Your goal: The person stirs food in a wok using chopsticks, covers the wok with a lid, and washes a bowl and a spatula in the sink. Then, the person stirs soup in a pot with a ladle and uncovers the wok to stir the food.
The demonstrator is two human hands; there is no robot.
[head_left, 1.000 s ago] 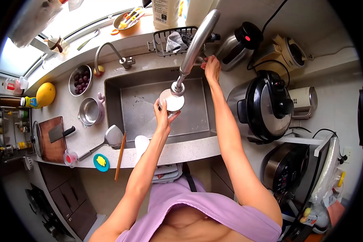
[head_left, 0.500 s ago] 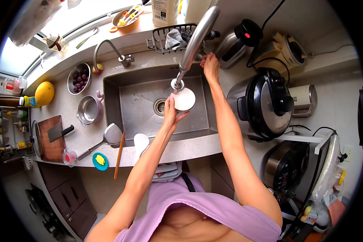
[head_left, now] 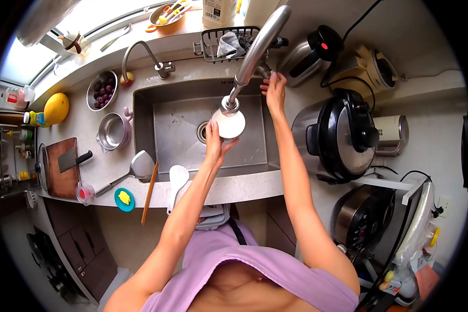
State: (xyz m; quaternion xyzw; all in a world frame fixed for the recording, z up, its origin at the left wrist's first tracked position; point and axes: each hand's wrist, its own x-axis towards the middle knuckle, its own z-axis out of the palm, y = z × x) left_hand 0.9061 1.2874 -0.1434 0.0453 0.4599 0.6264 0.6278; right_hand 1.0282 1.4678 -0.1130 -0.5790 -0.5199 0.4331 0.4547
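My left hand (head_left: 216, 144) is closed round the side of a small white bowl (head_left: 233, 126), thumb and fingers on its rim and underside. The bowl is over the steel sink (head_left: 164, 130), right under the faucet (head_left: 252, 52) spout, which hides part of it. At the sink's back right corner my right hand (head_left: 274, 94) is raised with its fingers apart, close to the faucet's lever (head_left: 265, 71). Nothing shows in that hand. Whether a fingertip touches the lever is hard to make out.
Left of the sink are a bowl of grapes (head_left: 95, 102), a small pot (head_left: 112, 131), a cleaver (head_left: 70, 165) on a board, and a metal spatula (head_left: 139, 167). Chopsticks (head_left: 150, 192) and a rice paddle (head_left: 179, 179) lie along the front edge. A pressure cooker (head_left: 343, 138) stands right.
My right hand's fingers have loosened and spread by the faucet lever, and the hand is slightly lower. My left hand still holds the bowl under the spout. The whole view has shifted slightly.
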